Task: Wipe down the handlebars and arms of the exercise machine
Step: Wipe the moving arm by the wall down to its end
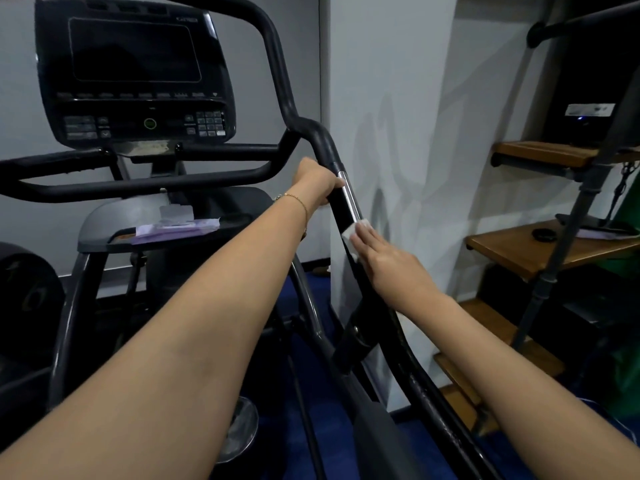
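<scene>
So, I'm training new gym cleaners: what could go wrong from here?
The small wipe is only pressed flat by the right hand, not gripped, so it could slip off the machine arm. The left hand grips the arm higher up; the patch under it may go unwiped.

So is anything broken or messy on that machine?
Nothing looks broken. The lower stretch of the black arm shows pale scuffs, as if its coating is worn. A purple packet lies on the machine's cover, flap up.
</scene>
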`<state>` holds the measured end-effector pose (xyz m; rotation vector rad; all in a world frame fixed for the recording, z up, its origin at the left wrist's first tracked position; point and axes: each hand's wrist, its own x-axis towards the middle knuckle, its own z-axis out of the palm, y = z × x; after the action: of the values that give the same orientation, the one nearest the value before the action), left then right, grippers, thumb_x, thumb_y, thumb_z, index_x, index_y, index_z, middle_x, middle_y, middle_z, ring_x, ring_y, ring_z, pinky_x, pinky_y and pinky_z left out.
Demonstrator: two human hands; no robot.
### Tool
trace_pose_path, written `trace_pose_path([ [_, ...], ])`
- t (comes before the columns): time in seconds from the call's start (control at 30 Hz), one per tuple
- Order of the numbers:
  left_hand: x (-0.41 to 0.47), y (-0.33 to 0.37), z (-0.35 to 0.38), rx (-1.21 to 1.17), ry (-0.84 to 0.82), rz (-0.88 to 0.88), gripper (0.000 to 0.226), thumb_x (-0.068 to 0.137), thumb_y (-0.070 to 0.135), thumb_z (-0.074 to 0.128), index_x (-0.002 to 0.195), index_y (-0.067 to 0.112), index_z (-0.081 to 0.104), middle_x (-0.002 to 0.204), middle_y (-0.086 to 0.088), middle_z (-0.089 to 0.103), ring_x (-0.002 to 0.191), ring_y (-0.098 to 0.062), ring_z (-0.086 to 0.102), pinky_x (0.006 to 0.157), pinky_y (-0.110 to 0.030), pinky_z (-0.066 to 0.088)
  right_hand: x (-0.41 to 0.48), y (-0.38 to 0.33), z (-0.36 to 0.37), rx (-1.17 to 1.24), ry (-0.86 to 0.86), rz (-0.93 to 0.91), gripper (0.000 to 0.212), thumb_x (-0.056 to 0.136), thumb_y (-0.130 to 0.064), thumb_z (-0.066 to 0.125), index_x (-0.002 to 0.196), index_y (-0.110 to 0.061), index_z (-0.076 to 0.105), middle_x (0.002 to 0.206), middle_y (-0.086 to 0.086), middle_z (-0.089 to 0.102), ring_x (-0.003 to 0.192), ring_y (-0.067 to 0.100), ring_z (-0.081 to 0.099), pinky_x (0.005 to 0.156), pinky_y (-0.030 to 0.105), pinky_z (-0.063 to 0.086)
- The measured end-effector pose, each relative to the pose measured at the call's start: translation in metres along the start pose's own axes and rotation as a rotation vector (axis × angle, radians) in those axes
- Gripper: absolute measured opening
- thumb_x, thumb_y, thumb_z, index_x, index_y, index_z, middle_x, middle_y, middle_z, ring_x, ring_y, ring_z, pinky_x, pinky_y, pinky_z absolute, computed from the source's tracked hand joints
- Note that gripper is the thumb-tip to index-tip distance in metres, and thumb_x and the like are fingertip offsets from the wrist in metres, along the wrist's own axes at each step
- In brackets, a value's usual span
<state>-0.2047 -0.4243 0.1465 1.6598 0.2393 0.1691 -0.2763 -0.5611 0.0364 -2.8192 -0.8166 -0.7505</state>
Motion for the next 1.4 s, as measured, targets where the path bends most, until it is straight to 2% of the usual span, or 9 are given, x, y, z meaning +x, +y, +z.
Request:
trace_pose_path([
  [0.1,0.000,0.000,-0.001,0.047,0.028,0.002,0.037,0.084,0.000,0.066,0.072,0.014,0.034,0.079,-0.006,0.053,0.088,-0.024,0.057,0.079,-0.032,0.051,0.014,-0.001,-0.002,0.000,0.021,-0.011,0.050,0.100,-0.009,0.035,0.147,-0.009,0.020,0.157,0.005,0.009,0.144,0.015,0.009,0.097,0.033,0.042],
  [0.23,0.002,-0.005,-0.001,0.106,0.039,0.057,0.037,0.084,0.005,0.068,0.070,0.015,0.034,0.074,-0.005,0.051,0.088,-0.026,0.060,0.083,-0.033,0.051,-0.022,0.011,0.017,-0.047,0.094,-0.185,0.061,0.071,0.004,0.071,0.129,0.002,0.051,0.141,0.015,0.044,0.129,0.031,0.043,0.064,0.037,0.059],
  [0.37,0.004,-0.008,-0.001,0.104,0.039,0.062,0.032,0.084,0.005,0.067,0.074,0.012,0.038,0.076,-0.005,0.054,0.089,-0.025,0.059,0.082,-0.032,0.049,-0.025,0.016,0.016,-0.069,0.138,-0.256,0.054,0.074,0.000,0.071,0.126,-0.001,0.056,0.137,0.011,0.050,0.125,0.028,0.049,0.072,0.037,0.058],
  [0.47,0.002,-0.009,-0.003,0.160,0.050,0.098,0.032,0.083,0.012,0.070,0.105,0.009,0.047,0.098,-0.009,0.063,0.093,-0.027,0.063,0.085,-0.036,0.053,0.010,0.012,0.011,-0.112,0.178,-0.237,0.048,0.075,0.000,0.070,0.121,0.000,0.059,0.131,0.014,0.054,0.121,0.029,0.053,0.063,0.032,0.057],
  [0.67,0.007,-0.013,-0.006,0.185,0.011,0.115,0.042,0.082,0.014,0.071,0.114,0.012,0.045,0.110,-0.010,0.061,0.097,-0.028,0.064,0.089,-0.042,0.052,-0.015,0.018,0.016,-0.426,0.080,-0.581,0.036,0.077,-0.010,0.050,0.107,-0.001,0.069,0.119,0.016,0.063,0.118,0.031,0.056,0.098,0.040,0.044],
  [0.97,0.018,-0.004,-0.010,0.278,0.043,0.122,0.030,0.079,0.022,0.074,0.098,0.005,0.058,0.096,-0.009,0.069,0.088,-0.021,0.066,0.087,-0.036,0.053,0.072,0.008,-0.018,-0.495,-0.001,-0.605,0.030,0.052,-0.012,0.089,0.075,0.000,0.075,0.090,0.016,0.072,0.093,0.030,0.069,0.075,0.039,0.057],
  [1.13,0.028,-0.007,-0.010,0.353,0.071,0.189,0.033,0.078,0.033,0.074,0.080,0.011,0.050,0.070,0.001,0.056,0.065,-0.014,0.058,0.060,-0.026,0.049,0.030,0.026,-0.008,-0.447,-0.098,-0.780,0.033,0.082,-0.015,0.045,0.093,-0.003,0.074,0.108,0.015,0.068,0.109,0.029,0.062,0.093,0.040,0.050],
  [1.3,0.029,-0.005,-0.009,0.154,-0.018,0.043,0.026,0.084,0.024,0.068,0.085,0.007,0.049,0.106,-0.010,0.068,0.097,-0.022,0.065,0.091,-0.034,0.050,0.059,0.029,-0.013,-0.445,-0.130,-0.568,0.035,0.089,-0.006,0.052,0.123,0.000,0.058,0.136,0.016,0.050,0.133,0.031,0.038,0.106,0.044,0.039],
  [1.4,0.023,-0.011,-0.010,0.173,-0.040,0.121,0.018,0.088,0.023,0.063,0.085,0.014,0.047,0.099,-0.006,0.065,0.090,-0.022,0.062,0.087,-0.036,0.050,0.039,0.019,-0.005,-0.454,-0.068,-0.553,0.040,0.084,-0.006,0.037,0.109,0.001,0.067,0.124,0.016,0.060,0.123,0.032,0.051,0.102,0.041,0.041],
])
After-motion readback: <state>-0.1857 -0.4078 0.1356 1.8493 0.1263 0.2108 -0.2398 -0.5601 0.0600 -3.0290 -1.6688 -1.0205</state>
